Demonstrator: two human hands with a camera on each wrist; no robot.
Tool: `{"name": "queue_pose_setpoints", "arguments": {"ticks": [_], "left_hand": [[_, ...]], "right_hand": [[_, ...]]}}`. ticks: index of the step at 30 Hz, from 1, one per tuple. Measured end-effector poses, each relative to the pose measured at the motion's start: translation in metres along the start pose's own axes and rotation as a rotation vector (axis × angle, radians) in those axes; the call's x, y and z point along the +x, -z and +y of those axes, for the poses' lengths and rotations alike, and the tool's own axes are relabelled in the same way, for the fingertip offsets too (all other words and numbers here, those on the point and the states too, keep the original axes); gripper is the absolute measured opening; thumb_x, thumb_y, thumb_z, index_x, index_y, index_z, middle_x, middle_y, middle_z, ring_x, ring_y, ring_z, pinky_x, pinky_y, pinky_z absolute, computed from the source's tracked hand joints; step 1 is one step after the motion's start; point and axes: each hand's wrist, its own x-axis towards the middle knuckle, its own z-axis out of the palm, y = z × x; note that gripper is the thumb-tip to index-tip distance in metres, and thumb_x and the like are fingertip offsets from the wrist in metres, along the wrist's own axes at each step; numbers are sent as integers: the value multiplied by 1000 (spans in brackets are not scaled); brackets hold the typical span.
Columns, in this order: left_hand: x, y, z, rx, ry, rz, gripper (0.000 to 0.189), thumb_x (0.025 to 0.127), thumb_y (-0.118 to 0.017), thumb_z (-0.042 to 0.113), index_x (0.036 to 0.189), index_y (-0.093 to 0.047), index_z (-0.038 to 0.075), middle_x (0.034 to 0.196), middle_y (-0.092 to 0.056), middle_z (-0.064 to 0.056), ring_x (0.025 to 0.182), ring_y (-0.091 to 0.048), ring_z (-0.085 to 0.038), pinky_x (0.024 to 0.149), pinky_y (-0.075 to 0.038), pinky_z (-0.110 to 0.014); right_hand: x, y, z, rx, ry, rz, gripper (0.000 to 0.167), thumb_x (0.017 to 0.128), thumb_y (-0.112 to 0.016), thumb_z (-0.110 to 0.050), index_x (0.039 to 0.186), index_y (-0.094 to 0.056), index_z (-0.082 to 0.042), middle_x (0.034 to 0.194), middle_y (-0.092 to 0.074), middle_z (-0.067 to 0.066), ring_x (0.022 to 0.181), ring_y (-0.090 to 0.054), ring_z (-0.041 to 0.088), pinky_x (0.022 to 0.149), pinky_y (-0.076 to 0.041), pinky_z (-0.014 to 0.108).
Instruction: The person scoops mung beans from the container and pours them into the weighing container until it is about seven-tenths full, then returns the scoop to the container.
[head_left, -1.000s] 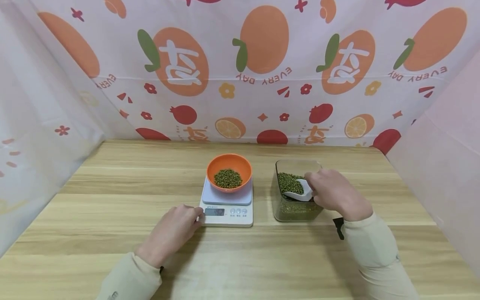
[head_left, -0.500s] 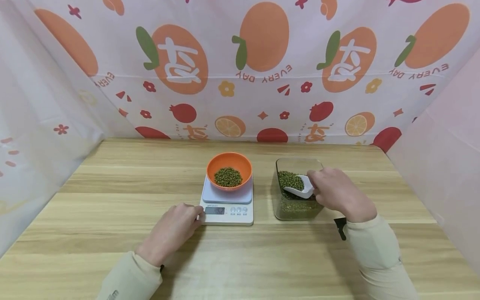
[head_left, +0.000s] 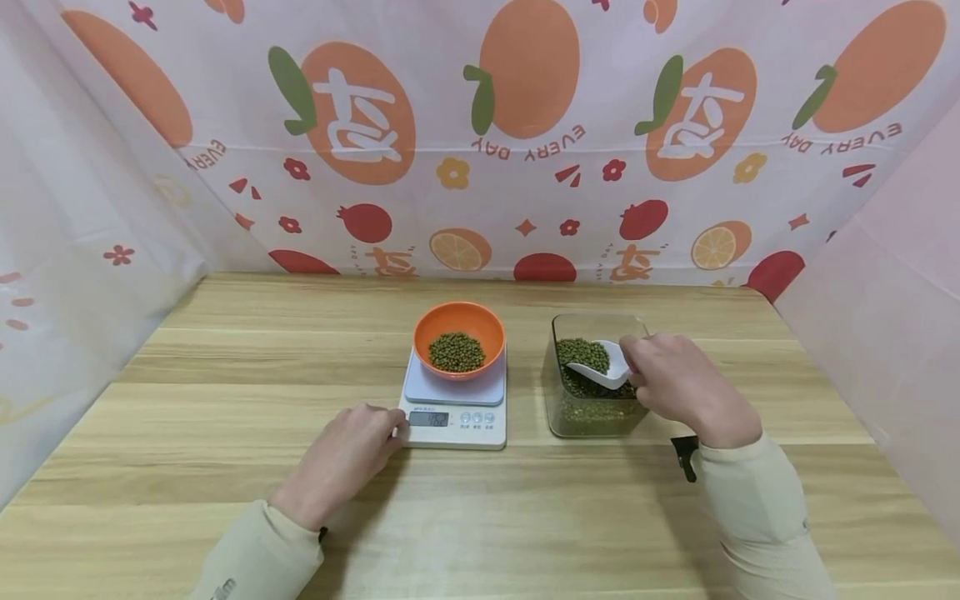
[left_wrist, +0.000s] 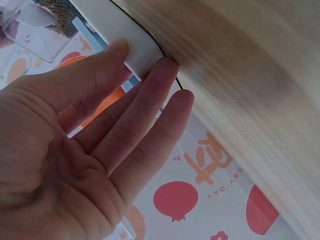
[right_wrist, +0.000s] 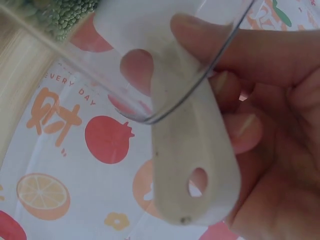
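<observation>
With our right hand we grip the handle of a white scoop, thumb and fingers shut tight around it. The scoop has green beans in it and sits inside the top of a clear box. Our left hand pinches a corner of the white scale. On the scale stands an orange bowl with more beans.

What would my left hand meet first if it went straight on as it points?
The left hand would likely meet the white scale first; it seems to be touching its left edge.
</observation>
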Motion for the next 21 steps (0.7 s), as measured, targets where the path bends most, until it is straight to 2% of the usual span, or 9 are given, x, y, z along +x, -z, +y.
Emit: {"name": "queue_pose_setpoints", "arguments": {"ticks": [8,16,21], "left_hand": [[0,0,0,3,7,1,25,81,-74,-9,70,-65,11,60,-52,7,55,-40,-6,49,-39,-23],[-1,0,0,6,2,2,26,81,-75,-10,69,-65,12,61,-52,7,55,-40,-6,49,-39,-23],[-1,0,0,10,2,9,25,82,-74,-9,70,-66,11,60,-53,8,55,-40,-6,49,-39,-23]], "right_hand": [[-4,1,2,22,-13,26,30,77,-62,15,74,-48,-11,63,-44,-1,60,-44,19,57,-40,36],[-7,-2,8,14,40,118,32,77,-62,14,75,-44,-12,62,-39,-2,59,-41,19,57,-38,36],[-9,-3,10,22,50,148,32,77,-64,14,77,-44,-12,62,-41,-4,59,-42,17,57,-39,36]]}}
